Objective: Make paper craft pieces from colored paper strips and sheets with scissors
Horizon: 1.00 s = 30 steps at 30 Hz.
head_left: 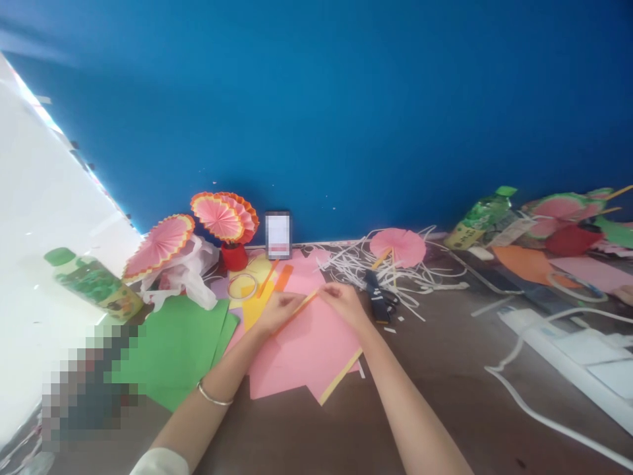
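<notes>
A tilted bottle [93, 284] comes first, then green paper [182, 346]. The left hand [278, 311] touches a thin yellow strip [310, 301] over pink paper [301, 363] — I can't tell if it grips. The right hand [342, 302] pinches the strip's far end. Next — a round pink fan [403, 248].

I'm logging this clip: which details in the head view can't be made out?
All in the head view:
- Exact grip of the left hand and right hand on the pink paper: fingertips small and blurred.
- Face of the upright rectangle: pixelated.
- Whatever lies beside the green paper at lower left: pixel blocks cover it.
- Label print on the left bottle: blurred.
</notes>
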Each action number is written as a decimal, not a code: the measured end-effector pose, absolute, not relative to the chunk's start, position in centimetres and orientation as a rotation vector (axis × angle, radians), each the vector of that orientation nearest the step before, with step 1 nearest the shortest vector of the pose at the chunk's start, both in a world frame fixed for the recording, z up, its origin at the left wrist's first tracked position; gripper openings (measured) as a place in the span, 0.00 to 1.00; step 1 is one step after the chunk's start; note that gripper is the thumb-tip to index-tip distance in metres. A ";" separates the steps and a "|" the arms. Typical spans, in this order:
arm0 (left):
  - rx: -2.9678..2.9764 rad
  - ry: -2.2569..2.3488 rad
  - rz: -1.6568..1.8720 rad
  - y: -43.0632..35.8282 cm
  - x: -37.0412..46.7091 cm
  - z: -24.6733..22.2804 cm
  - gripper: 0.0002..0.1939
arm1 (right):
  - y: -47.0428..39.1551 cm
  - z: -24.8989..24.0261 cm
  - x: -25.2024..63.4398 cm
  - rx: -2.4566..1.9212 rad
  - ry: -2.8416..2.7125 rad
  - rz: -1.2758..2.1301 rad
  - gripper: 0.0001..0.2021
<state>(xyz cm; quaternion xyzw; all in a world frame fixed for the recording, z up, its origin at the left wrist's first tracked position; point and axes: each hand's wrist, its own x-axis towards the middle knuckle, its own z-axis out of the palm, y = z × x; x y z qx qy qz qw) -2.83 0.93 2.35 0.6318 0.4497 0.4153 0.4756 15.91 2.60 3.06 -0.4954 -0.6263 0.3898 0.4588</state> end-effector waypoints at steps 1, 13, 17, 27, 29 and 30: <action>1.573 1.244 1.129 1.1 -3.2 2.4 0.17 | 2.9 2.7 16.2 -1.246 -1.464 0.931 0.09; 1.872 2.432 0.697 2.8 -5.9 1.6 0.13 | 3.8 0.1 17.1 -1.259 -1.247 0.754 0.12; 1.811 2.482 0.721 3.1 -6.2 1.2 0.13 | 3.8 -0.3 16.9 -1.257 -1.287 0.745 0.12; 1.667 2.494 0.761 3.4 -6.6 1.4 0.12 | 2.8 0.2 15.5 -1.321 -1.501 0.553 0.10; 1.609 2.493 0.774 3.5 -6.6 1.4 0.12 | 2.6 0.4 15.3 -1.303 -1.535 0.506 0.09; 1.604 2.492 0.772 3.5 -6.6 1.4 0.12 | 2.5 0.4 15.2 -1.296 -1.549 0.489 0.09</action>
